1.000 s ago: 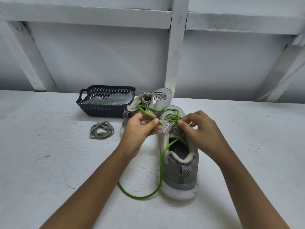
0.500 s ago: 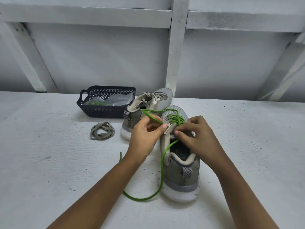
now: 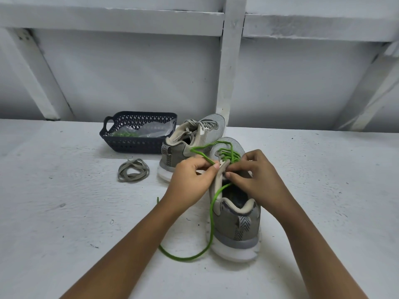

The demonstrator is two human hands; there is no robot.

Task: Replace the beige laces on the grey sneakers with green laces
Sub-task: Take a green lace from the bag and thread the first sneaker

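Two grey mesh sneakers with white soles stand on the white painted table (image 3: pixel 64 212), and only the nearer grey mesh sneaker (image 3: pixel 235 223), heel toward the camera, is being worked on. A green cord lace (image 3: pixel 210 221) already crosses its lower eyelets, so I judge the step in hand to be threading the upper eyelets of this first shoe. The farther grey sneaker (image 3: pixel 207 130) still wears its beige lace, so the task looks well short of half done.

The left hand (image 3: pixel 190 182) pinches one strand of the green cord lace between thumb and forefinger, just beside the eyelet row, with its other fingers curled under. The right hand (image 3: pixel 259 178) reaches in from the other side, fingers bent, thumb and forefinger pinching the shoe's upper edge by the eyelets. Whether lace also lies under those fingertips I cannot tell. The other strand runs out of the collar, down the shoe's left side, and loops loosely on the table.

The next move probably calls for feeding the pinched tip through the next eyelet while the right hand steadies the flap, then drawing the slack through evenly.

A coiled beige flat lace (image 3: pixel 133 170) lies to the left, near a dark blue plastic lattice basket (image 3: pixel 138 145) holding a clear plastic bag (image 3: pixel 151 131) with more green inside.
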